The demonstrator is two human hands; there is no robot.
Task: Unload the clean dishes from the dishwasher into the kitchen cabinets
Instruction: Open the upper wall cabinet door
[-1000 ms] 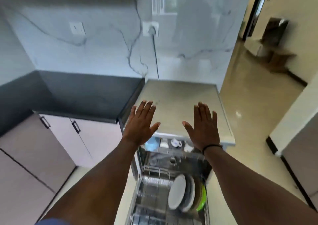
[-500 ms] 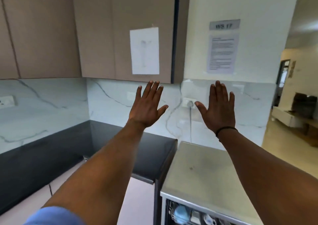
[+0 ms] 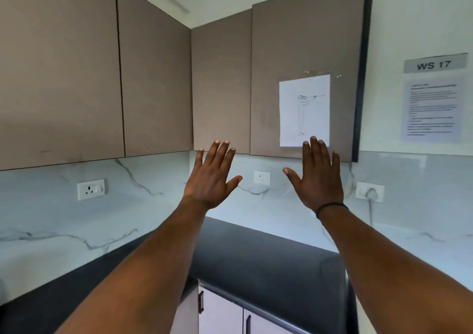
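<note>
Head view: left hand (image 3: 210, 180) and right hand (image 3: 318, 180) raised, fingers spread, holding nothing, in front of upper cabinets (image 3: 302, 83), doors closed. Dishwasher and dishes out of frame. Judged step: pre-unloading, nothing carried. Next: open cabinet door, reach down for first dish. Black countertop (image 3: 256, 262) below.

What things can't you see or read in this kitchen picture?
- Inside the upper cabinets: hidden in the head view, because the doors are shut.
- The text on the notice below the WS 17 sign: too small and blurred to read.
- The dishwasher and dishes: outside the frame.
- The palms of the left hand and right hand: turned away from the camera.
</note>
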